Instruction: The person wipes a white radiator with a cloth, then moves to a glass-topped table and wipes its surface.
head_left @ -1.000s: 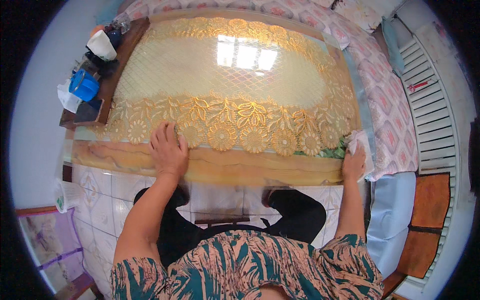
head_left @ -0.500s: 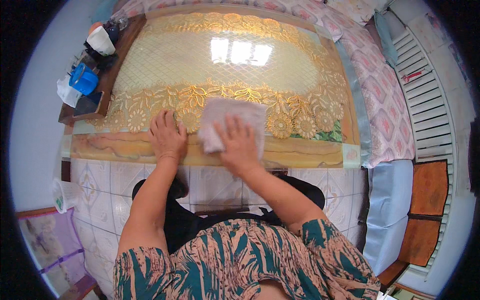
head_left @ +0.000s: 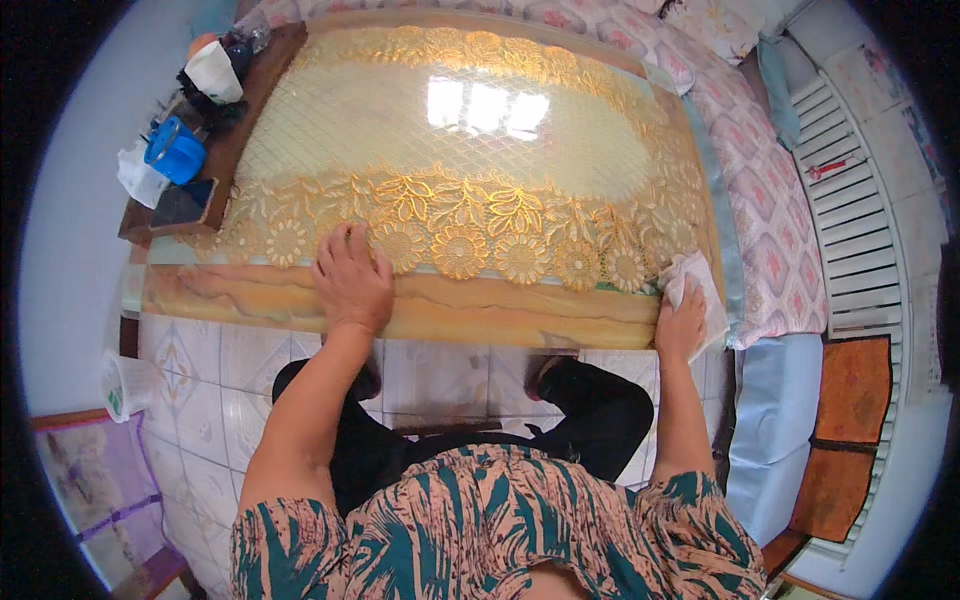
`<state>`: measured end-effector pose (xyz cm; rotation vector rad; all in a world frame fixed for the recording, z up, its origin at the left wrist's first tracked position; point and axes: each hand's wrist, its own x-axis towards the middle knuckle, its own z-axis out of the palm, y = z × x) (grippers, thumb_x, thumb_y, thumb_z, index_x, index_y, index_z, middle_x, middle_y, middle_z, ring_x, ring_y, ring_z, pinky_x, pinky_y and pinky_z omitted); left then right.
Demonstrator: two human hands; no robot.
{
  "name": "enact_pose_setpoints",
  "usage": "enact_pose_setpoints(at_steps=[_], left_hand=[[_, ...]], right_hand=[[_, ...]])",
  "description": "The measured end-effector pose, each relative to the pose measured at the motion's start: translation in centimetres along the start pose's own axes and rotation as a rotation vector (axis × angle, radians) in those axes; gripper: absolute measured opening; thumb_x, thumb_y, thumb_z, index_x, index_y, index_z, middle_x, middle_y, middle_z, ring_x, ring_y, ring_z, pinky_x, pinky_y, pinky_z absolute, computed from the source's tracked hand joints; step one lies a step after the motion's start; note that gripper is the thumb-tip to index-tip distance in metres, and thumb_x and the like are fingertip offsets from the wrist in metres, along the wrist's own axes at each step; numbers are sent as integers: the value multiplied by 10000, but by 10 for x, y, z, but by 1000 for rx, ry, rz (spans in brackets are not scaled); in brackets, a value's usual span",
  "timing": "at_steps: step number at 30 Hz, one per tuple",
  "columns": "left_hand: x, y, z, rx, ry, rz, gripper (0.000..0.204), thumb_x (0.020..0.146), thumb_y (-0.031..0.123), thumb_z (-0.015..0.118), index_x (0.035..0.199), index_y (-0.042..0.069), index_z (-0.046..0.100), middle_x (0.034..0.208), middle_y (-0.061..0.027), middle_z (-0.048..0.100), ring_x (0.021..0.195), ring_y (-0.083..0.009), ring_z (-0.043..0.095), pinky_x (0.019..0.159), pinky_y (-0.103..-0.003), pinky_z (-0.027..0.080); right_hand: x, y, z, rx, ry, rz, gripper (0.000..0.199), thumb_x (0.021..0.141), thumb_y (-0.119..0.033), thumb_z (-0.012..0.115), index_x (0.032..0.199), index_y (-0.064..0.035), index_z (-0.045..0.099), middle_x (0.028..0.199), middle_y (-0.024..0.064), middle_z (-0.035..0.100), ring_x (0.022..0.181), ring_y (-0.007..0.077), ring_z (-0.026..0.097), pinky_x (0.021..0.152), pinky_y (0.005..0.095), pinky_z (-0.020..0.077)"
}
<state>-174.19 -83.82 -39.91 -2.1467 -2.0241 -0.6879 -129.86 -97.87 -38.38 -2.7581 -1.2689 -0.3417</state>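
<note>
A low table [head_left: 440, 318] with a glossy clear cover lies in front of me, a gold lace-patterned tablecloth [head_left: 390, 140] spread over it. On its near part my left hand [head_left: 354, 280] rests with fingers spread a little and bent, holding nothing. Out at the near right corner, my right hand [head_left: 682, 322] presses on a pale pinkish cloth [head_left: 700, 275]. The cloth is bunched around the fingers, and part of it hangs over the table's edge. Some fingers of that hand are hidden by the cloth.
A wooden tray [head_left: 262, 90] along the table's left side holds a blue mug [head_left: 176, 150], white tissue [head_left: 142, 178], a dark phone-like slab [head_left: 186, 203] and other items. Pink patterned cushions [head_left: 765, 220] line the right and far sides. A white basket [head_left: 128, 388] stands at the left.
My right hand has slid the cloth from the table's near middle to its right corner, where it is now crumpled. My left hand has shifted slightly right.
</note>
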Motion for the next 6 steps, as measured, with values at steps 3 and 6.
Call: enact_pose_setpoints(at_steps=[3, 6], left_hand=[[-4, -6, 5, 37, 21, 2, 474, 832, 292, 571, 1267, 123, 490, 1311, -77, 470, 1227, -309, 412, 1018, -465, 324], [1, 1, -2, -15, -115, -30, 493, 844, 322, 566, 1292, 136, 478, 1403, -73, 418, 1270, -311, 383, 1039, -472, 308]], right_hand=[[35, -60, -10, 7, -77, 190, 689, 808, -228, 547, 1465, -212, 343, 1489, 105, 357, 1372, 261, 325, 1067, 471, 298], [45, -112, 17, 109, -43, -79, 720, 806, -291, 565, 1475, -213, 313, 1506, 106, 329, 1404, 292, 249, 1071, 547, 270]])
